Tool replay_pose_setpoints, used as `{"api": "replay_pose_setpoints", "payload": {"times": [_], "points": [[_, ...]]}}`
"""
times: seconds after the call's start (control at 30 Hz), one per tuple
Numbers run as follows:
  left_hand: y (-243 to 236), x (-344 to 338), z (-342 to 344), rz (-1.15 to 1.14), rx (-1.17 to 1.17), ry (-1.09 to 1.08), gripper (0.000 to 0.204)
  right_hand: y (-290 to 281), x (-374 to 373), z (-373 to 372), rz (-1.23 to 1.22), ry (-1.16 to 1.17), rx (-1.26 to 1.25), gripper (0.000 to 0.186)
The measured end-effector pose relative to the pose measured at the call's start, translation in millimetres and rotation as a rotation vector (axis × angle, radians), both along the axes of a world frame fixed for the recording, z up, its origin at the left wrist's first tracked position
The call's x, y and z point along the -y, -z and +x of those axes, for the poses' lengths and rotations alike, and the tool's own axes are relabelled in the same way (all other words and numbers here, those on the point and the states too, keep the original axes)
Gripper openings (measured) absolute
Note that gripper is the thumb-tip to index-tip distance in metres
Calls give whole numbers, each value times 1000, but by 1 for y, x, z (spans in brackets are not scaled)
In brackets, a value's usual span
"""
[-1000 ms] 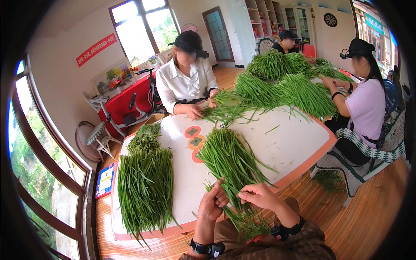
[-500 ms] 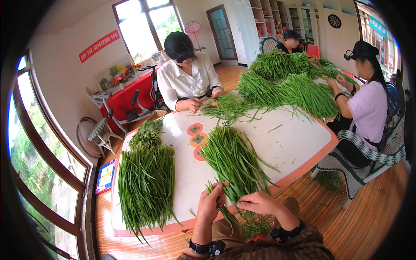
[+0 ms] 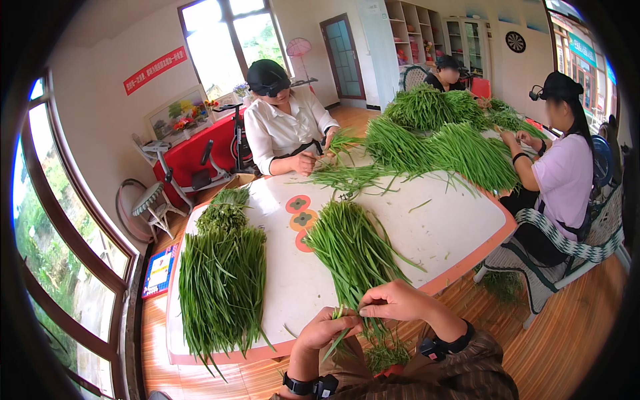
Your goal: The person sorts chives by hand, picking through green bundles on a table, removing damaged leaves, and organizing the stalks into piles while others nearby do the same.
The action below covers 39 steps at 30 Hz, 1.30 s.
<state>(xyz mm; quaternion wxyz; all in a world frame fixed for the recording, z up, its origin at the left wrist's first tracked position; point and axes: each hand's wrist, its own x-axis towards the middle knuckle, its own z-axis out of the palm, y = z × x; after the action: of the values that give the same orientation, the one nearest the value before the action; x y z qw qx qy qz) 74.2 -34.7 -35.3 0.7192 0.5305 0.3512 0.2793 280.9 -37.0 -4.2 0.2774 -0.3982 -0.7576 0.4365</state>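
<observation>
Green stalks [image 3: 337,341], steeply aslant, down-leftward

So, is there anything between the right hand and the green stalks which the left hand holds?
Nothing visible stands between them: the right hand is close beside the left hand, which grips the green stalks.

Around the brown-framed door [image 3: 342,57] we see a bright window [image 3: 231,47] to its left, a red-covered stand [image 3: 218,135] farther left, open shelves [image 3: 415,30] and a glass-fronted cabinet [image 3: 465,45] to its right, a dartboard [image 3: 515,42] farther right, pale walls [image 3: 100,77] on either side and striped brown floor [image 3: 560,333] before it
</observation>
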Motion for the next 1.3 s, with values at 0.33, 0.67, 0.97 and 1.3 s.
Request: {"api": "replay_pose_setpoints", "payload": {"times": [0.33,0.67,0.97,1.3], "points": [[0,1,2,87,-81,93,16,4,11,8,135,-52,100,19],[-1,1,9,93,-95,29,19,28,16,-7,713,171,119,10],[1,7,15,93,28,-83,23,41,9,11,-51,448,-746,16],[-1,7,0,-166,594,-24,28,54,25,53,-192,-54,101,31]]}}
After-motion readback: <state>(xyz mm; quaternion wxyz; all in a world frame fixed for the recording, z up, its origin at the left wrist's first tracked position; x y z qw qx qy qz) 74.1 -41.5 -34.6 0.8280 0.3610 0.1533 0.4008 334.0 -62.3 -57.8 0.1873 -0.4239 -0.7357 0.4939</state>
